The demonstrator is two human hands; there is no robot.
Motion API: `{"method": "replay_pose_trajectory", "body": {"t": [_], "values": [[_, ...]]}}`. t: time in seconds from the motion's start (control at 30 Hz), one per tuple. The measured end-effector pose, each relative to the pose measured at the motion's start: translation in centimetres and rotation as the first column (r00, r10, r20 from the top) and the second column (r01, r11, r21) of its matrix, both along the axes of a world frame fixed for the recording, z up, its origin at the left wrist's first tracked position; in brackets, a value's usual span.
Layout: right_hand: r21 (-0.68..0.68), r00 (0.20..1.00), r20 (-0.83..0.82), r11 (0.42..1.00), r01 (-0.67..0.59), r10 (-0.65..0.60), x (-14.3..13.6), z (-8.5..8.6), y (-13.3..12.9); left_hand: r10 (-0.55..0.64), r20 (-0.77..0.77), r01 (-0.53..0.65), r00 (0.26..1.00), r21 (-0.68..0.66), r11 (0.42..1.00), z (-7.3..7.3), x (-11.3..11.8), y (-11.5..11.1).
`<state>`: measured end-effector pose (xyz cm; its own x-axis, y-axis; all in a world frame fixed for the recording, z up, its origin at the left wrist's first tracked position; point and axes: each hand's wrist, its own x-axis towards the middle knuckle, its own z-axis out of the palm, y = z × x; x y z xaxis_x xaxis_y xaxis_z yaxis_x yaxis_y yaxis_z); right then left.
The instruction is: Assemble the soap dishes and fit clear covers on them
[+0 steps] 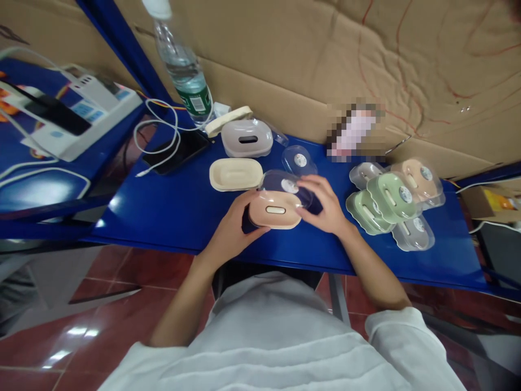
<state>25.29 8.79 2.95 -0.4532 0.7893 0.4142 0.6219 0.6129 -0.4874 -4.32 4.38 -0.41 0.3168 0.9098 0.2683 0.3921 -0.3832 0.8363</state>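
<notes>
My left hand point(230, 228) is closed round the left side of a peach oval dish point(280, 218), which looks like a soap dish with a pale slotted piece in its middle. My right hand point(323, 205) pinches a clear domed lid point(274, 180) with a round sticker. The lid is tilted over the far edge of the dish. Just beyond my left hand lies a cream oval tray point(236, 175). Behind it sits a whitish oval shell point(254, 133) with a dark slot, and a cream piece point(230, 120) leans on it. Another clear lid point(299, 160) lies beyond my right hand.
Several lidded dishes, among them a green one point(393, 198) on top, are piled on the right of the blue table point(179, 217). A water bottle point(185, 76) and a black phone point(179, 152) with a white cable stand back left. Cardboard point(277, 65) walls the back.
</notes>
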Motion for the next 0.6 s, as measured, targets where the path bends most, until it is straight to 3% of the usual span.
{"method": "replay_pose_trajectory", "body": {"t": [0.1, 0.17, 0.3, 0.6], "values": [[-0.014, 0.98, 0.073, 0.983, -0.182, 0.182, -0.7, -0.1, -1.0, 0.034, 0.107, -0.032, 0.994, -0.021, 0.999, -0.6, 0.0, 0.1], [-0.004, 0.967, 0.105, 0.973, -0.231, 0.231, -1.1, -0.4, -1.2, 0.048, 0.077, -0.048, 0.996, -0.002, 0.999, -0.6, -0.1, 0.2], [0.046, 0.956, 0.12, 0.961, -0.274, 0.267, -1.2, -0.9, -1.3, 0.033, -0.067, -0.03, 0.997, 0.048, 0.998, 0.2, -0.4, 0.3], [0.014, 0.928, 0.256, 0.959, -0.284, 0.271, -2.1, -2.2, -1.2, 0.015, -0.101, -0.014, 0.995, 0.018, 1.0, 0.1, -0.7, 0.3]]}}
